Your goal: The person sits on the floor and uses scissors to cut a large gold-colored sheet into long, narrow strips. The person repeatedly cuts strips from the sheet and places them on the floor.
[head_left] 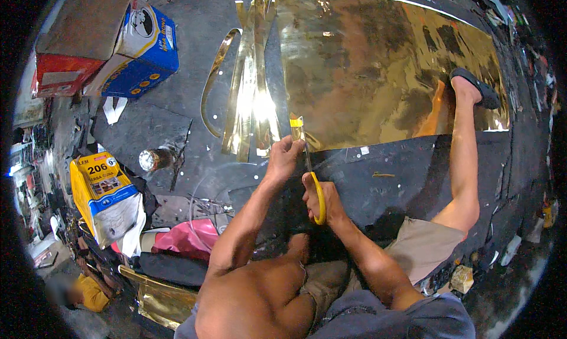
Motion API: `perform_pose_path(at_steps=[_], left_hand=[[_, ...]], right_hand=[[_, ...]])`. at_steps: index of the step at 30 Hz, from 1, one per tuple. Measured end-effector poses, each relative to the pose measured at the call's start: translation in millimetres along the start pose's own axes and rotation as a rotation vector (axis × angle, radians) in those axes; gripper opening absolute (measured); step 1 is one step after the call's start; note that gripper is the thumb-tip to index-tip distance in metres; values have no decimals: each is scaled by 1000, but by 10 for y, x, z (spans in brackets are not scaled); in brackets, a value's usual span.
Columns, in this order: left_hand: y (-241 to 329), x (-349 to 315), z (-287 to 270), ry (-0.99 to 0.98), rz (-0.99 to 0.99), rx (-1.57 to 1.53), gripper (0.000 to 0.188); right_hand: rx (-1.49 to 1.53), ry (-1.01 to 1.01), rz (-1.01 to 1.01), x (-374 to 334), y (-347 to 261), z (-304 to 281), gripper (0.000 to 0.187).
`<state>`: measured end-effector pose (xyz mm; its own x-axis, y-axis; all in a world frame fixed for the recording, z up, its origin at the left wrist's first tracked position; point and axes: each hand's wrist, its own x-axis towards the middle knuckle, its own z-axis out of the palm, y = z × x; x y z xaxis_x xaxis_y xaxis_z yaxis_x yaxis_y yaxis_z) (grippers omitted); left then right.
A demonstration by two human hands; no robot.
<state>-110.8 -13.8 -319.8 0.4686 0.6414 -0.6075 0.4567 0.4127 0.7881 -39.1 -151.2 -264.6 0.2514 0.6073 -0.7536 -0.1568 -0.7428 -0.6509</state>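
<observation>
Head view: a mirror-smooth gold sheet [354,73], broad and roughly rectangular, lies across the dark, scuffed floor [348,191], its glossy surface rippled with warped reflections. The left hand [285,156] has thumb and fingers pinched together on the sheet's near left corner. Just beside it, the right hand [323,203] is closed around the looped yellow handle of slim metal scissors [319,203], their blades pointing at that corner. Long, narrow gold strips [258,55] lie left of the sheet, one bowed; a dark rubbery clog [485,91] rests on its right end.
</observation>
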Motion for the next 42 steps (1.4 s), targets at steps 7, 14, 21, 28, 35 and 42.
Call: perform_pose_path(at_steps=[7,14,21,28,35,42], left_hand=[[254,-100,-43,-47,54,73,28],[216,-91,-70,-86,148,-52,29],[496,-268,-79,-49,71,-43,26],[555,-299,-117,-83,70,-43,25],[634,-446,-236,-84,123,-29,26],[798,-608,-262,-123,201,1,23]], right_hand=[[-65,19,-39,220,-77,-29,83],[151,-7,-138,680,23,-73,57],[-207,166,-488,1072,-369,-160,74],[-210,190,-550,1628,-653,-317,49],[-96,264,-226,2046,-1516,-315,59],[18,174,-347,2798,-2216,-627,71]])
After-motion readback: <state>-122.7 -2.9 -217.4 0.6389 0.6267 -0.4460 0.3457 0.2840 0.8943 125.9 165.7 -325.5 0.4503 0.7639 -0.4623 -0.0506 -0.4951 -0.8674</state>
